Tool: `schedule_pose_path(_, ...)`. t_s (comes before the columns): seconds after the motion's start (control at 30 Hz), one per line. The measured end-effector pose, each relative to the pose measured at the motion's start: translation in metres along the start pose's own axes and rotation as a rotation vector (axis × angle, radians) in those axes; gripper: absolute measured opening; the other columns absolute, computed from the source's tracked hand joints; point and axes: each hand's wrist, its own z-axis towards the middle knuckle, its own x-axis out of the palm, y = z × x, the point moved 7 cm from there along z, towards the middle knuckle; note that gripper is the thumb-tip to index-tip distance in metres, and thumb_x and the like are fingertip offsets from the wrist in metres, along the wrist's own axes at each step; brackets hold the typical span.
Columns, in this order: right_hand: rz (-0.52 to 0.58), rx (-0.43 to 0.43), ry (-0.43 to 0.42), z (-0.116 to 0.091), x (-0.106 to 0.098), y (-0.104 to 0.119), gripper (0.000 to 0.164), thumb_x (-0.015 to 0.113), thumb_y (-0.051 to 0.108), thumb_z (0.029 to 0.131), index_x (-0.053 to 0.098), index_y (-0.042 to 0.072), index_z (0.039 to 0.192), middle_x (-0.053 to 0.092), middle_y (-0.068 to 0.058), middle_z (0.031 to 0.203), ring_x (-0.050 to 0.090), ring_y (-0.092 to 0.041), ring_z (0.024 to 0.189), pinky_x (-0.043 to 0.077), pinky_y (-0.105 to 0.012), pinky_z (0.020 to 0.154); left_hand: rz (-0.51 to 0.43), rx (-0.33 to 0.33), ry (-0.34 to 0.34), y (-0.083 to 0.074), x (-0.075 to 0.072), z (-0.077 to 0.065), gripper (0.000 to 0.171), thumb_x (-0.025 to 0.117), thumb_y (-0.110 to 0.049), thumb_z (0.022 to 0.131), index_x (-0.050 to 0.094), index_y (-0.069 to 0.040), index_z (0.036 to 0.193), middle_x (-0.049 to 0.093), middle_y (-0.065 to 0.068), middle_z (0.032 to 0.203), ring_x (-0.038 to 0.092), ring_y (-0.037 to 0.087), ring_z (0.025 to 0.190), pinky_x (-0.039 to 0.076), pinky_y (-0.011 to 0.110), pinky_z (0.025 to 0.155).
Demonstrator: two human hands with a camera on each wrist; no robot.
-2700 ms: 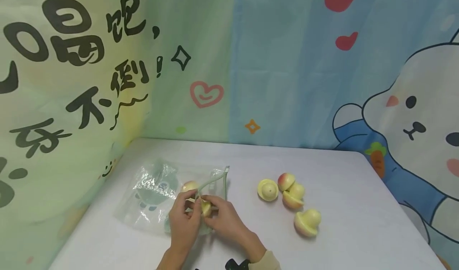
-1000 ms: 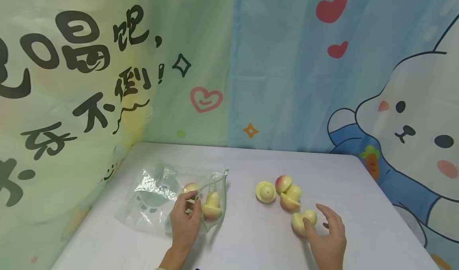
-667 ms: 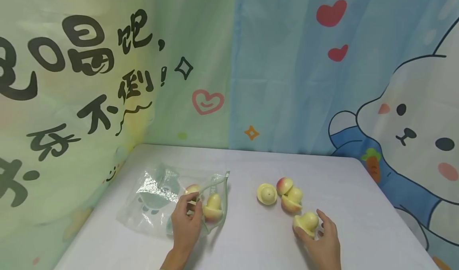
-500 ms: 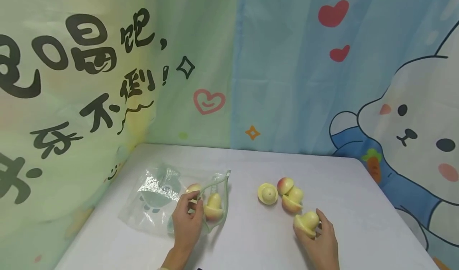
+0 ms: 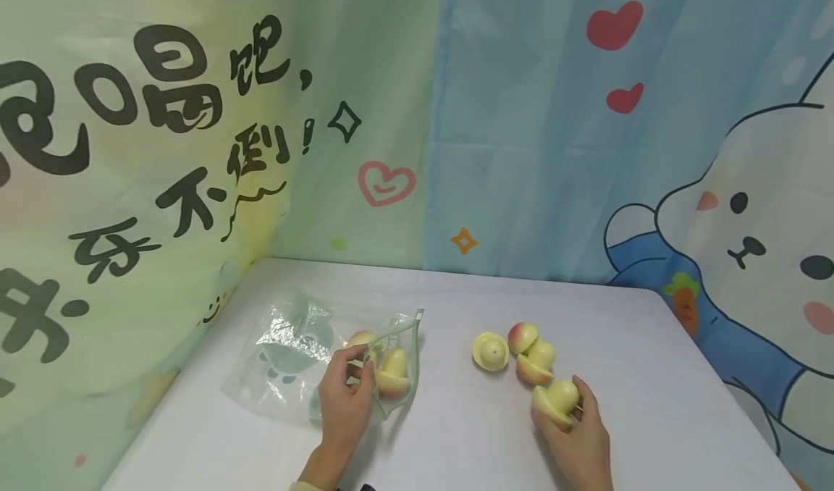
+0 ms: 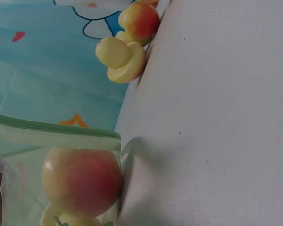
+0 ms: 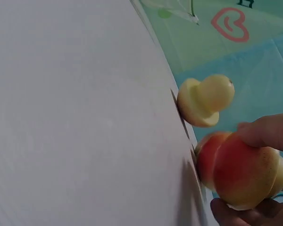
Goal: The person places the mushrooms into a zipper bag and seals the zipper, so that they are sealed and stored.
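Observation:
In the head view my left hand (image 5: 345, 404) pinches the open rim of a clear zip bag (image 5: 280, 379) lying on the table. Inside the bag are a toy peach piece, a red-yellow half with a pale round knob (image 5: 393, 376), and a second rounded piece (image 5: 360, 339), partly behind my fingers. My right hand (image 5: 580, 440) grips another such toy peach piece (image 5: 555, 402) between thumb and fingers; its red, rounded side (image 7: 245, 174) shows in the right wrist view. Whether it touches the table I cannot tell. In the left wrist view the bag's green zip edge (image 6: 56, 135) crosses above one bagged piece.
Beyond the right hand lie more toy peach pieces: one knob-up (image 5: 490, 352), and two touching each other, one red-topped (image 5: 523, 337) and one tilted (image 5: 536, 364). The white table (image 5: 456, 433) ends at a printed curtain (image 5: 521, 150) behind and at the left.
My right hand has left the bag, where a toy peach piece now lies, moved right and taken hold of the nearest loose piece, shifting it slightly. My left hand stays at the bag's rim.

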Motion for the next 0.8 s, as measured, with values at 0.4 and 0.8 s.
schedule_pose_path(0.4, 0.095, -0.237, 0.053, -0.021, 0.047, 0.057, 0.087, 0.082, 0.017, 0.079, 0.031, 0.008, 0.150, 0.049, -0.017, 0.140, 0.053, -0.033, 0.120, 0.050, -0.050, 0.094, -0.007, -0.005, -0.002, 0.000, 0.000, 0.000, 0.027, 0.064, 0.020, 0.075, 0.063, 0.009, 0.100, 0.063, 0.018, 0.087, 0.057, 0.015, 0.063, 0.045, 0.016, 0.044)
schedule_pose_path(0.8, 0.151, -0.359, 0.230, -0.023, 0.115, 0.103, 0.085, 0.083, 0.018, 0.077, 0.037, 0.013, 0.148, 0.048, -0.014, 0.140, 0.056, -0.034, 0.116, 0.053, -0.049, 0.089, -0.037, 0.021, -0.006, -0.002, -0.001, 0.002, 0.027, 0.063, 0.021, 0.075, 0.063, 0.010, 0.100, 0.062, 0.018, 0.086, 0.057, 0.014, 0.062, 0.044, 0.014, 0.043)
